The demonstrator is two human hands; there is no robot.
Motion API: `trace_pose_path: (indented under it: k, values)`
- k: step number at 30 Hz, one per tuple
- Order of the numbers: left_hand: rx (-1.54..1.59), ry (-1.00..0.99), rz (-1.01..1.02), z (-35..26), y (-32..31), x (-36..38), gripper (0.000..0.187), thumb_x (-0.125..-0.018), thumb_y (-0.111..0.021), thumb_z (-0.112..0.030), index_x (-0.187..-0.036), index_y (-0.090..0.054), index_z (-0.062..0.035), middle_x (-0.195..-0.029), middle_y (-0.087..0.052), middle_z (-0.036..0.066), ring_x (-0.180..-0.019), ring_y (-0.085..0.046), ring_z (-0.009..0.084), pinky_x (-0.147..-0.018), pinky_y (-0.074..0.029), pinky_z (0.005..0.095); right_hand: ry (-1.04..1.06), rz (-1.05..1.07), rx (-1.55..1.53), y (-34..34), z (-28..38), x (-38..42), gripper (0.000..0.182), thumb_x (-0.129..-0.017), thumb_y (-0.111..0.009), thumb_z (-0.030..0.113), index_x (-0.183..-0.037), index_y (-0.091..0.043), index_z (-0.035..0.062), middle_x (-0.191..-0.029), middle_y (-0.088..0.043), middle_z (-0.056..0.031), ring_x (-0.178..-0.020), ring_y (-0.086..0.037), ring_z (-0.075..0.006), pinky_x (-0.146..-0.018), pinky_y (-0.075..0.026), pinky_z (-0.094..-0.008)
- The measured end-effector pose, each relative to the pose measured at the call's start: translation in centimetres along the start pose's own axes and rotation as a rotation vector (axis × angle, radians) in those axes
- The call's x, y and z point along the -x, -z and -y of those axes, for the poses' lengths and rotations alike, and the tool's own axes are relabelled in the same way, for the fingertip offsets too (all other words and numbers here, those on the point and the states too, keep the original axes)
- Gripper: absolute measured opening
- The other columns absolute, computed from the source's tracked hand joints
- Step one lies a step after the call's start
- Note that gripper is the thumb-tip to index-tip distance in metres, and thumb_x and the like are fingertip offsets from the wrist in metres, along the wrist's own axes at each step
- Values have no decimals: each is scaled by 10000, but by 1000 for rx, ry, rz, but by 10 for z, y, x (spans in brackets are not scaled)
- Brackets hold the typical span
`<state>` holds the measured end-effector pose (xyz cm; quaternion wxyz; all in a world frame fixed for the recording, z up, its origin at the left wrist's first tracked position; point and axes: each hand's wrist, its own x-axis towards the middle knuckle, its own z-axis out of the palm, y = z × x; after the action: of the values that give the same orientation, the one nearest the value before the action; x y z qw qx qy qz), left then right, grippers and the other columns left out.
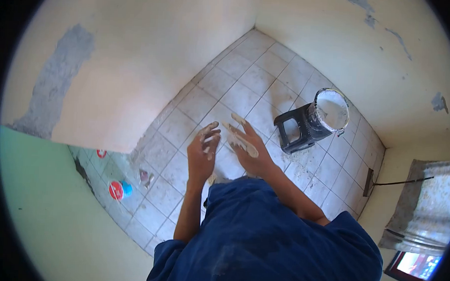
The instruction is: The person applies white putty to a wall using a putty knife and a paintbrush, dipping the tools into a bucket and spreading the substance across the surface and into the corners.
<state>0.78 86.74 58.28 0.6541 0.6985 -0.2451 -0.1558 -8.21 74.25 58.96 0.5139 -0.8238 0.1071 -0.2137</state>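
Observation:
My left hand (203, 148) is raised in front of me, fingers loosely bent and smeared with whitish paste, holding nothing. My right hand (249, 144) is spread flat beside it, fingers apart and coated in the same pale paste; no tool shows in it. The two hands are close but not touching. Both forearms reach out from my blue shirt (266, 237) over the tiled floor (238, 76).
A paint bucket (331, 111) with white contents stands on a black plastic stool (295, 129) to the right. A red-and-blue container (117, 190) lies on the floor at left. Cream walls show grey patches (54, 83); a green wall (41, 203) is at left.

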Motion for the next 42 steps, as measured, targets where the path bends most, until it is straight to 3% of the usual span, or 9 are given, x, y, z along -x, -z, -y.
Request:
trace_pose_path:
  k: [3, 5, 8, 12, 18, 26, 32, 39, 42]
  values:
    - [12, -26, 159, -5, -41, -3, 293, -845, -599, -12, -1136, -561, -6, -1197, -551, 130, -1055, -567, 199, -830, -503, 325, -67, 5, -133, 27, -13, 14, 294, -910, -484, 110, -1192, -539, 47, -1353, -367, -185, -1245, -374, -325, -1026, -302, -400]
    - [-20, -212, 220, -10, -67, -7, 243, -817, -602, 15, -1058, -607, -15, -1101, -597, 135, -1000, -596, 223, -801, -500, 320, -99, 31, -354, 43, -28, 22, 278, -924, -466, 116, -1181, -532, 32, -1313, -404, -173, -1216, -402, -308, -1025, -306, -386]
    - [-164, -361, 265, -10, -97, -11, 210, -756, -622, 46, -957, -648, -7, -964, -649, 140, -890, -634, 261, -743, -503, 319, -272, -5, -521, 69, -45, 33, 311, -972, -396, 225, -1158, -539, 21, -1214, -497, -113, -1121, -485, -210, -955, -387, -330]
    - [-288, -350, 430, -9, -120, -6, 315, -718, -632, 69, -1020, -639, -19, -973, -648, 148, -863, -641, 296, -738, -512, 325, -400, 8, -533, 105, -63, 46, 409, -982, -367, 325, -1185, -538, 15, -1156, -557, -87, -1044, -536, -164, -899, -434, -305]
    - [-260, -384, 381, -10, -152, 7, 331, -720, -636, 63, -1040, -634, -25, -1050, -640, 142, -928, -634, 291, -784, -519, 328, -404, 27, -470, 138, -72, 57, 345, -955, -451, 250, -1153, -557, -11, -1096, -596, -87, -1001, -563, -156, -877, -440, -288]
    - [-263, -244, 194, -6, -164, 37, 262, -770, -656, -3, -1031, -651, -26, -969, -669, 134, -850, -661, 256, -745, -530, 310, -247, 268, -224, 168, -76, 50, 253, -858, -569, 112, -1063, -617, -28, -1144, -587, -115, -1004, -568, -168, -845, -442, -276]
    - [-202, -83, 40, -7, -160, 61, 239, -788, -641, -1, -1026, -658, -22, -941, -679, 121, -825, -664, 200, -727, -527, 287, -175, 392, -282, 158, -78, 42, 187, -841, -596, 108, -924, -664, -45, -1143, -583, -123, -980, -548, -176, -838, -411, -280]
    - [-239, -97, -64, -15, -149, 57, 166, -785, -665, -41, -948, -677, -10, -887, -685, 119, -756, -670, 193, -672, -520, 276, -119, 400, -281, 147, -70, 33, 173, -826, -596, 96, -926, -685, -14, -1119, -599, -126, -1009, -568, -205, -856, -432, -290]
    - [-230, 22, -18, -26, -147, 50, 152, -784, -672, -40, -929, -681, 3, -889, -689, 107, -769, -657, 150, -679, -520, 267, -117, 390, -282, 149, -61, 27, 172, -826, -597, 97, -922, -686, -14, -1118, -601, -121, -1005, -568, -204, -854, -431, -294]
